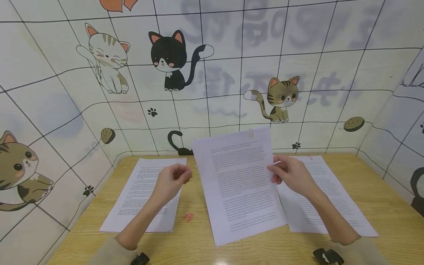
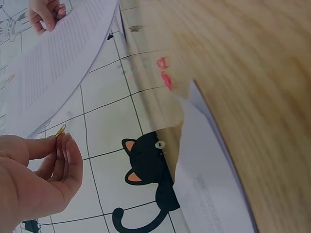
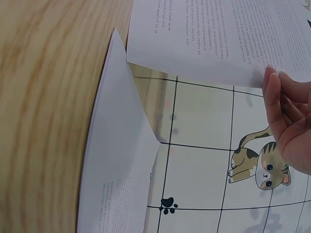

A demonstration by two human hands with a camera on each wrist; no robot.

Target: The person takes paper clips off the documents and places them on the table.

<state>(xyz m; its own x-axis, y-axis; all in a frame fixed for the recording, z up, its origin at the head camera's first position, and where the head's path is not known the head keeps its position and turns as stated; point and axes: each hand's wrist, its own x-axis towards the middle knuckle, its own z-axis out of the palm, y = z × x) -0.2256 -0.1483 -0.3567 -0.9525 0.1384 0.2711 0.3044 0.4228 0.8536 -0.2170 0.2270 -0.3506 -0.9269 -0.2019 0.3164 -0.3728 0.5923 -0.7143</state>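
A printed sheet of paper (image 1: 245, 191), perhaps more than one layer, is held upright and slightly tilted above the table. My right hand (image 1: 292, 176) pinches its right edge between thumb and fingers. A pale yellow paper clip (image 1: 250, 134) sits on its top edge. To the left of the sheet, my left hand (image 1: 170, 183) pinches a gold-yellow paper clip (image 2: 60, 130) between thumb and fingertips, apart from the paper. Below the left hand, red paper clips (image 1: 188, 217) lie on the wooden table.
A stack of printed paper (image 1: 142, 195) lies at the left of the wooden table (image 1: 195, 254). Another printed stack (image 1: 328, 206) lies at the right, with a red paper clip (image 1: 310, 157) at its top edge. Behind the table rises a wall with cat drawings (image 1: 169, 55).
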